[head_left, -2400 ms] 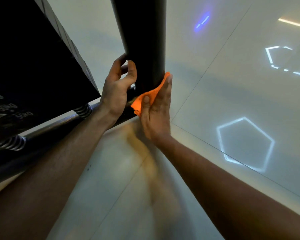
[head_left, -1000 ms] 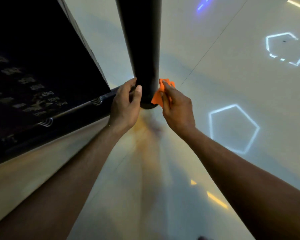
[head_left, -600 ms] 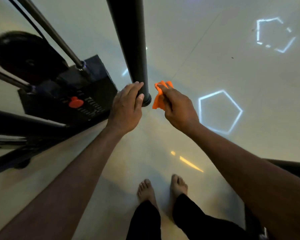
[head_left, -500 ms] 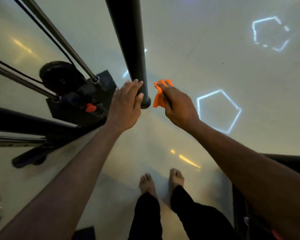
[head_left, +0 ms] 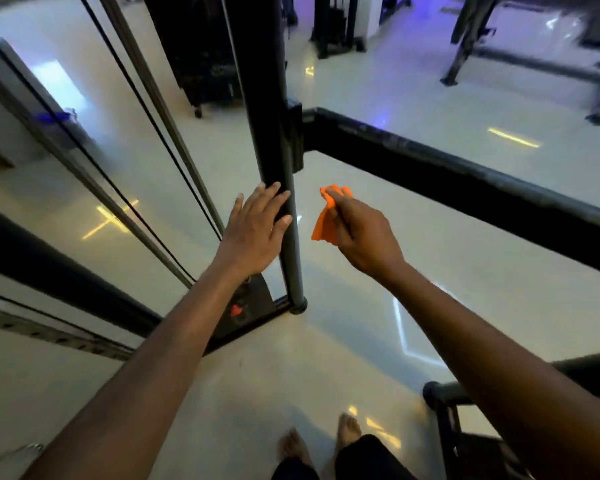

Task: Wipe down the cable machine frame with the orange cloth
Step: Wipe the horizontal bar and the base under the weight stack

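Lifted clear of the post [head_left: 274, 133], the orange cloth [head_left: 326, 220] is pinched in the right hand [head_left: 364, 237], seemingly for repositioning, while the left hand [head_left: 253, 233] is spread flat for support

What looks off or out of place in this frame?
Nothing is spilled or damaged. The one oddity: the cloth, pinched in the right hand, hangs clear of the post, touching no frame. The left hand rests flat on the post.

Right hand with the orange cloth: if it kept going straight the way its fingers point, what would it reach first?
Probably the horizontal black bar beyond the right hand and its orange cloth, near the joint with the upright post; depth is unclear.
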### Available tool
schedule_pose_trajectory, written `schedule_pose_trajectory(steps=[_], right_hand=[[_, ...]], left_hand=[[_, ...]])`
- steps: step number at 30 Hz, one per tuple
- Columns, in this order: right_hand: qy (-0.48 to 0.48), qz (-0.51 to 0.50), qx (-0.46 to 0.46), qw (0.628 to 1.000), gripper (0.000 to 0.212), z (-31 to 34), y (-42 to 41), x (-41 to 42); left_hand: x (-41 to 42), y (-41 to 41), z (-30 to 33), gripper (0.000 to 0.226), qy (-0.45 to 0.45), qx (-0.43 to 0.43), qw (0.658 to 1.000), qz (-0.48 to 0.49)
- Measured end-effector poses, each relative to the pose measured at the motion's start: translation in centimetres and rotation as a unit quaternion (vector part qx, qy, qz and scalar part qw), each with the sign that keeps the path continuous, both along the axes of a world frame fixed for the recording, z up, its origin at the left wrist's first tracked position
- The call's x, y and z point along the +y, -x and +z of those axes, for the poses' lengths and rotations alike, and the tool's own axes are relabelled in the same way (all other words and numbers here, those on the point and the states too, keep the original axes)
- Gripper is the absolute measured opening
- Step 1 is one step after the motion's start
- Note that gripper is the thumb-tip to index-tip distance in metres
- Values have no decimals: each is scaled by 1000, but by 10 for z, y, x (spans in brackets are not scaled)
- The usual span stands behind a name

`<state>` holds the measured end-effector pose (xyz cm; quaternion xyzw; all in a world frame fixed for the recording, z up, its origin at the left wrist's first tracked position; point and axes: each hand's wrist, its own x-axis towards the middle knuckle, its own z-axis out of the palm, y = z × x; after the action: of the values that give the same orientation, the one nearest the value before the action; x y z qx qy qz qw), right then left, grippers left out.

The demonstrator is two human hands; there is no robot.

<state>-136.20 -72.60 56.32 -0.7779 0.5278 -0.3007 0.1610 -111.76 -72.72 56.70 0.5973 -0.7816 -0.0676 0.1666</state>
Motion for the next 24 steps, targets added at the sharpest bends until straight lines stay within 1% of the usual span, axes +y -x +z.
schedule_pose_trajectory(steps=[5,9,11,14,20,24], right_hand=[[44,-13,-29,999,47,78,-4,-12],[66,-33,-22,997,48,117,-10,-30],[69,-45,-16,996,48,128,-14,-39],[73,-46,-5,996,49,132,-19,-56],[53,-46,8,998,51,117,-16,-107],[47,-42,24,998,50,101,-10,-154]], left_hand=[[-14,-16,63,56,67,12,998,1],[-34,-22,87,56,109,36,993,-4],[-45,-22,92,57,128,34,991,-4],[-63,-16,93,60,151,38,988,2],[-108,1,80,69,191,54,980,18],[-142,14,67,81,201,62,976,62]])
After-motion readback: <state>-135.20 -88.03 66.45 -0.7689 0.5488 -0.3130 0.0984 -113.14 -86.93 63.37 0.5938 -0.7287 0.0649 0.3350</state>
